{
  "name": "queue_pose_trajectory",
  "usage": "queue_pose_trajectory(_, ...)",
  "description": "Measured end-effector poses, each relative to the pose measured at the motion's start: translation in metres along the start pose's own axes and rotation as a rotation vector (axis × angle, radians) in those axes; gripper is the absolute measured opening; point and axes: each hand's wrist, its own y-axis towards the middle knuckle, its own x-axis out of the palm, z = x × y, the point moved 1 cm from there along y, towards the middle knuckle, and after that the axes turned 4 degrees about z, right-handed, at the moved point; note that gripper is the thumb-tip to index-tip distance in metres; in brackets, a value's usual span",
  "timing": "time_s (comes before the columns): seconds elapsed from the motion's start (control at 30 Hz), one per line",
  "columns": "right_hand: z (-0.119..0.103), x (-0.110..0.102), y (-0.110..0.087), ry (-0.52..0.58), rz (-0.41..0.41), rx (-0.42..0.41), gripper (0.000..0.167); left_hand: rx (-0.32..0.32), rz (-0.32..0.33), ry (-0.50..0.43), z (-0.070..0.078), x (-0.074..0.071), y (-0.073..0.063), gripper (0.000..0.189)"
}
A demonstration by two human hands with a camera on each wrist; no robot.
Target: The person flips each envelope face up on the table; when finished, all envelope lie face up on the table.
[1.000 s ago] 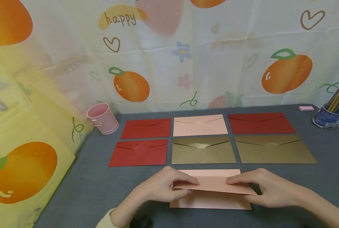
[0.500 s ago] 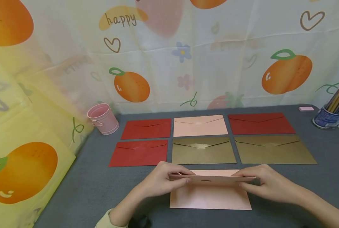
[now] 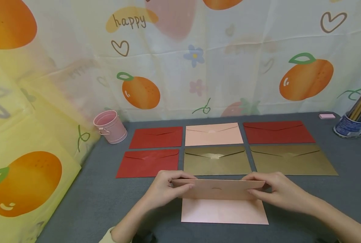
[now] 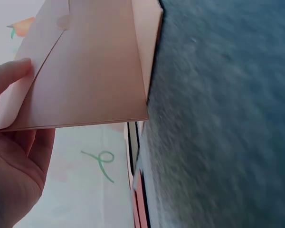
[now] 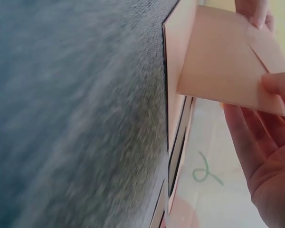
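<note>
In the head view, my left hand (image 3: 165, 189) and right hand (image 3: 277, 189) pinch a pink envelope (image 3: 217, 189) near its two upper corners. Thumbs are on the near face, fingers behind. It stands tilted up, flap side toward me, over a second pink envelope (image 3: 223, 212) lying flat on the table. The left wrist view shows the held envelope's flap (image 4: 47, 33) folded down beneath the thumb. From the right wrist, the lower edge of the held envelope (image 5: 223, 61) meets the flat pink envelope (image 5: 178, 52).
Beyond the hands lie two rows of envelopes: red (image 3: 147, 163), gold (image 3: 217, 165) and pink (image 3: 214, 136) among them. A small pink bucket (image 3: 110, 128) stands at the back left. A pencil cup (image 3: 352, 125) and a pink eraser-like block (image 3: 327, 116) are at the back right.
The held envelope has swung from nearly flat to tilted up, its near face now showing. Both hands have risen slightly in the view; the left has shifted left. The flat envelope stays put.
</note>
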Motion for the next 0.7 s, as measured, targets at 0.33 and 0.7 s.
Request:
queue_pose_trajectory(0.33,-0.003,0.026,0.033,0.126,-0.003,0.229,0.028,-0.129,0.215,0.043,-0.014,-0.030,-0.016,0.037)
queue_pose_trajectory(0.7,-0.015,0.081,0.081,0.468,-0.150,0.426,0.039,-0.370,0.410,0.068,-0.035,-0.079,-0.044,0.058)
